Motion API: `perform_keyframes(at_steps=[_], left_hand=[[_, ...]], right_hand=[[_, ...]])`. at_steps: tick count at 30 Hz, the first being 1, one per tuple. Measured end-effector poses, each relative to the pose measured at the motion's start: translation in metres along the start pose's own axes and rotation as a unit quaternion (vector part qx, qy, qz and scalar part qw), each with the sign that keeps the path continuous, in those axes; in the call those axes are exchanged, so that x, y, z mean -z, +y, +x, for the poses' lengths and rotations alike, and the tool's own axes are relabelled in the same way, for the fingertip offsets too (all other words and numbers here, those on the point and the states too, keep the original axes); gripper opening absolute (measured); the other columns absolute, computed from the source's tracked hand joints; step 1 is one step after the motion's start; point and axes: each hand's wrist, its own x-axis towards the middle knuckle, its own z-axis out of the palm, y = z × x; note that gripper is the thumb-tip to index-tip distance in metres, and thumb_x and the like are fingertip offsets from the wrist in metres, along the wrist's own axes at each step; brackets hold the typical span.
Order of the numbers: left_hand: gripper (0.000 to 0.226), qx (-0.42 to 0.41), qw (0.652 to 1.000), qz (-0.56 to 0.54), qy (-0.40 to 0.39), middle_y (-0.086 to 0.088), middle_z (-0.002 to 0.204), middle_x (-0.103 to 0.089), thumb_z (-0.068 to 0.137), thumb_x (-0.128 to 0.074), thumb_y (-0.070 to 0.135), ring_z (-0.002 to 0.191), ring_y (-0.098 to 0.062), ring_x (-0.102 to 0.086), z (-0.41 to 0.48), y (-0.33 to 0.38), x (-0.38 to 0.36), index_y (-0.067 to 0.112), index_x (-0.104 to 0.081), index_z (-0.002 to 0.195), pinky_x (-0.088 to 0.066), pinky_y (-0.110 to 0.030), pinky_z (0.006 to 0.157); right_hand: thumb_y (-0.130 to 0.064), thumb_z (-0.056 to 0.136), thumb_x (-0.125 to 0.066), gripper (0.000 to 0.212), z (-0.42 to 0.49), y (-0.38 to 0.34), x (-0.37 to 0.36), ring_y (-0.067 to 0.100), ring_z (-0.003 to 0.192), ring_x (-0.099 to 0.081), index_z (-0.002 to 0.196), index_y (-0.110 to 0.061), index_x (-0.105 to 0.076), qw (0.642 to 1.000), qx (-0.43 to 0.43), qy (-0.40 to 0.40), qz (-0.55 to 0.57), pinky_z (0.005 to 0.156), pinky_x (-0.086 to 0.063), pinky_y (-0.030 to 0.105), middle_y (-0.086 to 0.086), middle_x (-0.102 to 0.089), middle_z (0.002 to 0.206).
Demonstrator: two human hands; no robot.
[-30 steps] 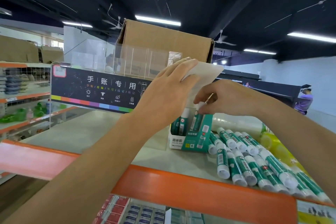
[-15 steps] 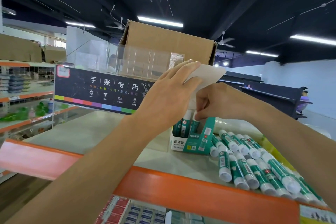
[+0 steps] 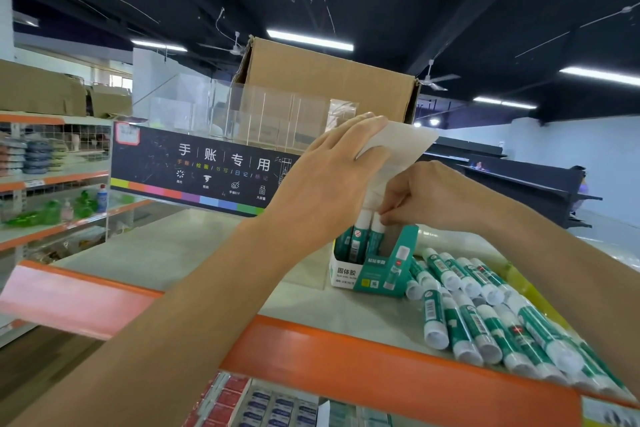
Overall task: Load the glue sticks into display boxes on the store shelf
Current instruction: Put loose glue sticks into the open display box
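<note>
Right hand pinches a glue stick by its white cap, in the display box on the shelf. Left hand, fingers flat, presses the flap back. We rate the sticks light, rigid, slick, roll-prone: grip near the cap.

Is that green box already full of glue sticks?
No: only a few sticks stand in the box, with a gap beside them; a pile lies loose on the shelf.

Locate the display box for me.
Head view, right of centre on the shelf: the display box stands under the right hand, loose glue sticks lying to its right.
</note>
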Motion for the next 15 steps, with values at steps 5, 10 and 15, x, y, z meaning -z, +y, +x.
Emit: perform_keyframes(at_steps=[5, 10, 15], left_hand=[[0.039, -0.004, 1.0, -0.007, 0.009, -0.016, 0.134, -0.049, 0.082, -0.031, 0.006, 0.128, -0.03, -0.041, 0.0003, 0.0008, -0.0012, 0.002, -0.065, 0.102, -0.038, -0.04, 0.101], [0.047, -0.014, 1.0, -0.006, 0.013, -0.017, 0.133, -0.049, 0.08, -0.024, 0.011, 0.127, -0.031, -0.042, 0.001, -0.0008, -0.003, 0.002, -0.064, 0.102, -0.039, -0.041, 0.1], [0.045, -0.017, 1.0, -0.01, 0.01, -0.018, 0.133, -0.049, 0.081, -0.026, 0.009, 0.127, -0.032, -0.042, 0.0004, -0.0002, -0.0039, 0.002, -0.064, 0.104, -0.041, -0.044, 0.101]], right_hand=[[-0.023, 0.077, -0.076, 0.01, -0.0007, 0.003, -0.0031, -0.003, 0.074, -0.062, 0.07, -0.029, -0.071, 1.0, 0.013, 0.007, 0.008, 0.061, -0.042, 0.003, -0.014, -0.072, 0.077], [-0.021, 0.08, -0.073, 0.016, -0.0012, 0.0049, -0.0022, -0.001, 0.075, -0.062, 0.069, -0.032, -0.069, 1.0, 0.026, 0.0, 0.015, 0.062, -0.043, 0.005, -0.016, -0.069, 0.079], [-0.018, 0.09, -0.061, 0.017, -0.0098, 0.0101, 0.0006, 0.008, 0.088, -0.06, 0.101, -0.022, -0.074, 0.997, 0.055, 0.037, -0.025, 0.076, -0.043, 0.013, -0.01, -0.064, 0.101]])
